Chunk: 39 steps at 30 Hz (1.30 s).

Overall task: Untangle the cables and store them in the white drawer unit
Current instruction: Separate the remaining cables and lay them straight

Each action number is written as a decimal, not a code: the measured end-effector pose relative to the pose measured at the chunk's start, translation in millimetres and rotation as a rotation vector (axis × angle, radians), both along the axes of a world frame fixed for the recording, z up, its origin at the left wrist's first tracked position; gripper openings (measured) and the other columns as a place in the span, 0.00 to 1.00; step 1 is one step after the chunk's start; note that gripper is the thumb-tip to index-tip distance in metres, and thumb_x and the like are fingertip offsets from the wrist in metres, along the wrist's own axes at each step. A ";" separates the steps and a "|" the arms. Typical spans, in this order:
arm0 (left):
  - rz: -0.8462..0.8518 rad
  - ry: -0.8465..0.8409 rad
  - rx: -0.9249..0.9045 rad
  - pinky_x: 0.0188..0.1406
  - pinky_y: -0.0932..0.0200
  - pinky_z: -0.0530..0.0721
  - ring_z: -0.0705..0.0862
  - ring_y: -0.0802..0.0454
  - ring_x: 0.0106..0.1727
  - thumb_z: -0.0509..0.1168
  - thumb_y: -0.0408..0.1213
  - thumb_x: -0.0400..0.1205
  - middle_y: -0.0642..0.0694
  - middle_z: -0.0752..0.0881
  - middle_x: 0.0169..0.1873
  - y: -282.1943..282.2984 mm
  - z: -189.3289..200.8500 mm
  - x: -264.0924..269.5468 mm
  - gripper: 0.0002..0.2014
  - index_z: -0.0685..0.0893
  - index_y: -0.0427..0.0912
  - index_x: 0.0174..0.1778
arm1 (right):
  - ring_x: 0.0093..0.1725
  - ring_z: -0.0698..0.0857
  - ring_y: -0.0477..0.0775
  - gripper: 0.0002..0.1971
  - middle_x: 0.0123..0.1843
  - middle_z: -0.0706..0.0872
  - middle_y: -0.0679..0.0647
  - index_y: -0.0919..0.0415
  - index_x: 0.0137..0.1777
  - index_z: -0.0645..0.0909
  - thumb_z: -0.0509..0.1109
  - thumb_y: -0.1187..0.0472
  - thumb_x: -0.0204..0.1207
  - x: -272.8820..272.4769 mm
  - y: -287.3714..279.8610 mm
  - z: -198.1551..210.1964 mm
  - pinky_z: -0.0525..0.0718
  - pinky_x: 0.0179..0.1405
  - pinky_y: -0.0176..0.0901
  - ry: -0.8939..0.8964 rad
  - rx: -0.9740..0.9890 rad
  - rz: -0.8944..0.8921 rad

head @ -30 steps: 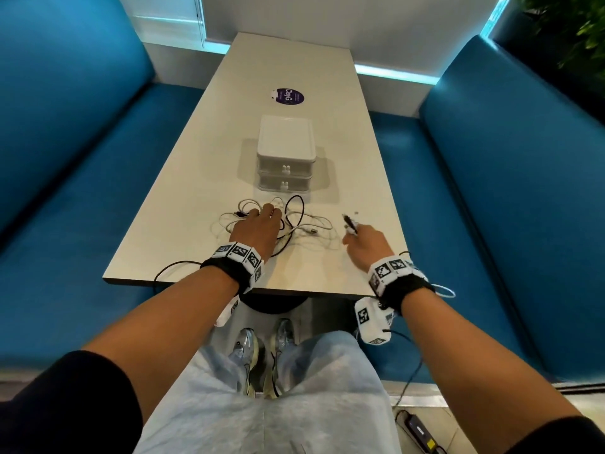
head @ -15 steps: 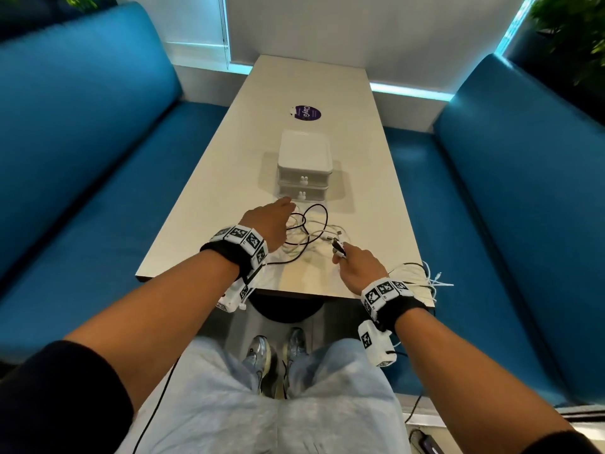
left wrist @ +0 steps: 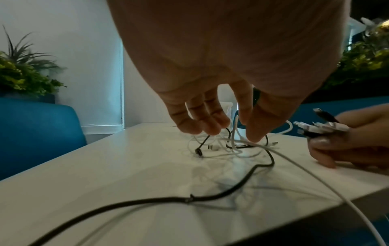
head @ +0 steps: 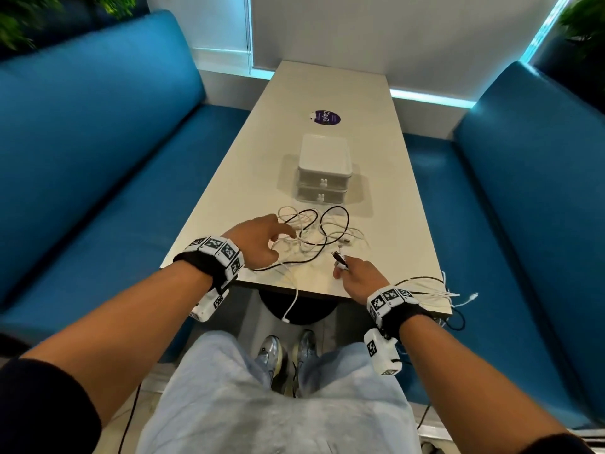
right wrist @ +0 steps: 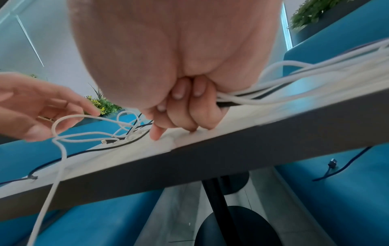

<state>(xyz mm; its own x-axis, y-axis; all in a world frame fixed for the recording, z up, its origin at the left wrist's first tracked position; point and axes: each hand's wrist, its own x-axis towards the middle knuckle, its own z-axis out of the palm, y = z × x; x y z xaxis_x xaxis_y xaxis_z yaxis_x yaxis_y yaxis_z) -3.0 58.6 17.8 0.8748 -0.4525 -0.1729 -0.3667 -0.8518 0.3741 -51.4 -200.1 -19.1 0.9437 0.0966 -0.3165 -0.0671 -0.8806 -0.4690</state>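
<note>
left hand (head: 258, 242) now lifted off cables (head: 314, 231)

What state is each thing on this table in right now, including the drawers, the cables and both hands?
White drawer unit: both drawers closed.
Cable tangle: still knotted, loose on the table.
Left hand: fingers down in the tangle, no firm grip visible.
Right hand: grips a bundle of cable ends.
White cable: hangs off the near table edge.

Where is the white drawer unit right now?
In the head view, the white drawer unit sits mid-table, just beyond the tangled cables, before the purple sticker.
</note>
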 end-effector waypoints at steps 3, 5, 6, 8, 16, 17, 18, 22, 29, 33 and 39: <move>-0.086 -0.038 0.069 0.52 0.54 0.81 0.76 0.54 0.51 0.70 0.44 0.72 0.54 0.71 0.54 -1.6 -7.8 -10.8 0.27 0.79 0.65 0.69 | 0.50 0.84 0.63 0.11 0.51 0.86 0.59 0.55 0.51 0.82 0.57 0.57 0.83 1.7 0.0 -1.7 0.81 0.51 0.51 0.006 -0.019 0.000; -0.168 -0.130 0.161 0.51 0.52 0.83 0.75 0.51 0.57 0.70 0.47 0.73 0.50 0.70 0.58 -7.6 -12.8 -19.6 0.24 0.81 0.62 0.67 | 0.49 0.84 0.63 0.10 0.50 0.86 0.59 0.54 0.51 0.81 0.57 0.56 0.83 2.4 0.3 -2.9 0.82 0.51 0.52 0.010 -0.032 0.000; -0.214 -0.188 0.224 0.49 0.51 0.84 0.74 0.50 0.59 0.69 0.48 0.75 0.48 0.70 0.59 -12.9 -15.0 -23.7 0.21 0.82 0.58 0.65 | 0.48 0.84 0.63 0.10 0.49 0.86 0.59 0.54 0.50 0.81 0.57 0.56 0.83 2.1 0.4 -3.1 0.82 0.50 0.52 0.014 -0.032 -0.005; -0.281 -0.308 0.296 0.41 0.49 0.84 0.75 0.46 0.60 0.68 0.49 0.80 0.45 0.72 0.59 -23.8 -19.0 -27.4 0.12 0.86 0.49 0.56 | 0.48 0.84 0.64 0.10 0.48 0.86 0.59 0.55 0.51 0.81 0.58 0.56 0.83 1.5 0.5 -3.6 0.82 0.50 0.51 0.012 -0.037 -0.010; -0.079 -0.702 0.236 0.54 0.43 0.72 0.75 0.38 0.64 0.69 0.48 0.80 0.47 0.77 0.69 -44.8 -15.6 -15.9 0.12 0.90 0.48 0.34 | 0.52 0.84 0.67 0.12 0.52 0.86 0.62 0.61 0.55 0.81 0.58 0.58 0.83 -0.8 -2.5 -3.5 0.83 0.52 0.52 0.006 0.018 -0.080; -0.074 -0.688 0.231 0.55 0.43 0.72 0.76 0.40 0.63 0.66 0.48 0.82 0.48 0.79 0.66 -47.5 -15.0 -14.0 0.12 0.91 0.48 0.38 | 0.52 0.84 0.66 0.11 0.52 0.86 0.62 0.60 0.53 0.82 0.58 0.58 0.83 -1.0 -3.6 -3.3 0.82 0.50 0.50 0.007 0.038 -0.100; -0.045 -0.654 0.229 0.55 0.45 0.71 0.77 0.41 0.61 0.63 0.48 0.84 0.48 0.80 0.63 -49.6 -15.4 -12.5 0.13 0.91 0.48 0.43 | 0.52 0.85 0.66 0.11 0.52 0.87 0.62 0.59 0.51 0.82 0.58 0.59 0.84 -0.9 -4.5 -3.1 0.81 0.49 0.48 0.006 0.056 -0.123; 0.203 -0.405 0.132 0.45 0.49 0.77 0.83 0.38 0.48 0.53 0.50 0.89 0.43 0.78 0.54 -54.2 -14.0 -8.9 0.19 0.87 0.44 0.52 | 0.56 0.84 0.67 0.14 0.58 0.87 0.64 0.61 0.54 0.86 0.58 0.59 0.84 -0.3 -11.8 -2.6 0.80 0.52 0.48 -0.019 0.129 -0.243; 0.404 -0.268 0.029 0.49 0.45 0.81 0.83 0.32 0.50 0.58 0.47 0.88 0.37 0.77 0.54 -55.5 -15.4 15.6 0.18 0.86 0.35 0.50 | 0.61 0.82 0.65 0.17 0.60 0.86 0.62 0.61 0.53 0.87 0.55 0.60 0.86 7.7 -31.3 9.1 0.75 0.55 0.45 -0.075 0.189 -0.383; 0.323 -0.149 -0.308 0.51 0.54 0.80 0.84 0.41 0.51 0.71 0.44 0.81 0.38 0.83 0.53 -67.7 -20.1 20.1 0.12 0.90 0.38 0.49 | 0.63 0.82 0.65 0.17 0.62 0.86 0.61 0.61 0.54 0.87 0.55 0.60 0.86 10.8 -30.2 9.7 0.75 0.55 0.45 -0.073 0.189 -0.380; 0.204 -0.031 -0.449 0.63 0.66 0.73 0.83 0.50 0.66 0.60 0.29 0.85 0.46 0.84 0.68 -60.7 -23.8 16.2 0.25 0.74 0.48 0.79 | 0.60 0.83 0.64 0.16 0.61 0.86 0.60 0.58 0.53 0.87 0.56 0.59 0.85 9.0 -28.3 9.0 0.75 0.50 0.45 -0.080 0.159 -0.350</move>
<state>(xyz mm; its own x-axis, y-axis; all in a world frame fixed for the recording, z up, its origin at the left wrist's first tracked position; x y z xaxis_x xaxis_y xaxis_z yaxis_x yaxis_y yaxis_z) 13.1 -2.1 -6.0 0.9550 -0.2953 0.0274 -0.2259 -0.6646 0.7122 -42.4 -228.4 -10.0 0.9493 -0.1935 -0.2477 -0.3083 -0.7272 -0.6134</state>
